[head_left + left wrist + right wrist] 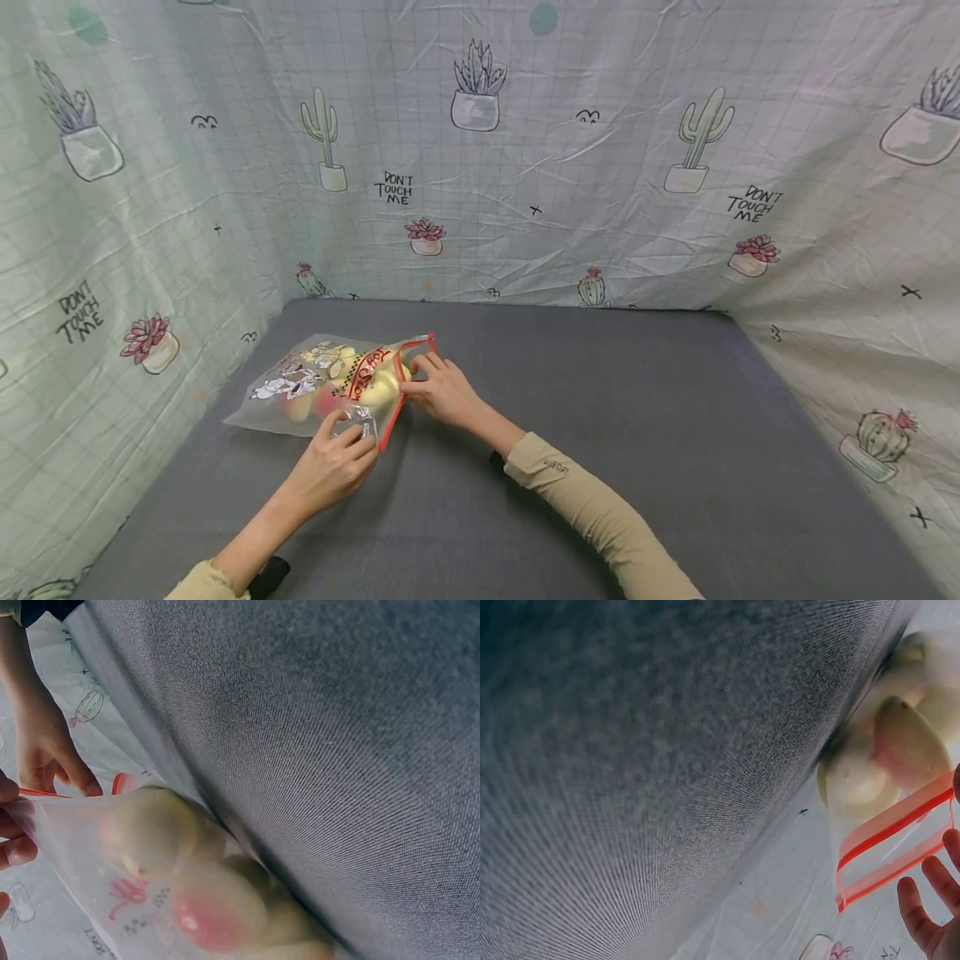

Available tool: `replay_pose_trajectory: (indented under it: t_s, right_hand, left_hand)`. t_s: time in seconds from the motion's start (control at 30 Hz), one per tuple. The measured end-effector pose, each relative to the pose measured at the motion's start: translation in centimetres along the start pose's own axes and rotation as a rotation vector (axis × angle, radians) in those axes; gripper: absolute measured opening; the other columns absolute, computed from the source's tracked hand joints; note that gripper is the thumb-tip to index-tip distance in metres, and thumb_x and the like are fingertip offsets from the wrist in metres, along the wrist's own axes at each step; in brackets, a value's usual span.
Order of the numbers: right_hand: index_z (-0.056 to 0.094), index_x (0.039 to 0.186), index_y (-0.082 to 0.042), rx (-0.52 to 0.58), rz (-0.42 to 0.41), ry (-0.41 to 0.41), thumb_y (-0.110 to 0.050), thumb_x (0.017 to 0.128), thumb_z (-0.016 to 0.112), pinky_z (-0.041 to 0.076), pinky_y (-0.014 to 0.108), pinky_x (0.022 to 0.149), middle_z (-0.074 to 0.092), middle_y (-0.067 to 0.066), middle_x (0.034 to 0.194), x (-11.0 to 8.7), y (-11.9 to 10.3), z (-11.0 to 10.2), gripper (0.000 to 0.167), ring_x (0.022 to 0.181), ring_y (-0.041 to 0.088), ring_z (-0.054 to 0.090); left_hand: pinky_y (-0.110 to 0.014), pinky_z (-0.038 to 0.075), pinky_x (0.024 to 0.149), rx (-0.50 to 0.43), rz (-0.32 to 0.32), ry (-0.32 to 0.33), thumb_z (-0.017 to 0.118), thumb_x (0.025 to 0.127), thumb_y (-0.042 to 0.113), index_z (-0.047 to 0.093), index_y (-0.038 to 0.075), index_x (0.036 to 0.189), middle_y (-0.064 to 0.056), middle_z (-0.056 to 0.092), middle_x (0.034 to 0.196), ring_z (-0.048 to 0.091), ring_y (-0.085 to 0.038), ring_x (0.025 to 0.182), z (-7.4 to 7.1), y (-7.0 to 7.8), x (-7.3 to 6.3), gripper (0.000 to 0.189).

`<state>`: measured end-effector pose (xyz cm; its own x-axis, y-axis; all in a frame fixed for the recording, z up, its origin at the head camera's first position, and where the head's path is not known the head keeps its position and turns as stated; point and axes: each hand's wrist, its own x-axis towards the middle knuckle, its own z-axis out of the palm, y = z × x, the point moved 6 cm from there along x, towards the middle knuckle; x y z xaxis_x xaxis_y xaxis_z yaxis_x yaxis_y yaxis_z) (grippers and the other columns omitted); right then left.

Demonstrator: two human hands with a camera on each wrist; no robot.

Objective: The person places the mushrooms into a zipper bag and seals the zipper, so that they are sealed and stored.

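A clear zip bag [300, 429] with a red-edged mouth and cartoon print lies on its side, its mouth facing right. Inside show several round yellow-green and pink fruits [221, 904], blurred by the plastic. At the bag's near side, by the mouth, my left hand [341, 462] pinches the plastic with curled fingers. My right hand [448, 392] is at the mouth, thumb and fingertips on the red rim. Two red strips [900, 825] stand apart in the right wrist view, so the mouth gapes. Part of the right hand falls outside that view.
The bag lies on the left part of a grey cloth-covered table [600, 400]. A pale curtain [525, 150] printed with cacti hangs behind the table and along both sides.
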<state>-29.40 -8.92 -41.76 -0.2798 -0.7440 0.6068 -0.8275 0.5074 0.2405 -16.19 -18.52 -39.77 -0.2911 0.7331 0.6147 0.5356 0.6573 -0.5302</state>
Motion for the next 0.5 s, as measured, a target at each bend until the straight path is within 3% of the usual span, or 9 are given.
replay_pose_trajectory:
  t_s: [0.5]
  right_hand:
    - [0.063,0.088,-0.031,0.018,0.063,0.012,-0.032,0.082,0.062,0.038,0.023,0.054,0.052,-0.001,0.097,-0.11,1.04,0.3,0.007,0.085,0.015,0.046]
  left_hand:
    - [-0.046,0.041,0.076,-0.018,-0.007,0.017,0.03,0.093,0.013,0.054,0.007,0.061,0.001,0.051,0.06,0.049,-0.018,0.06,-0.19,0.08,0.07,0.039]
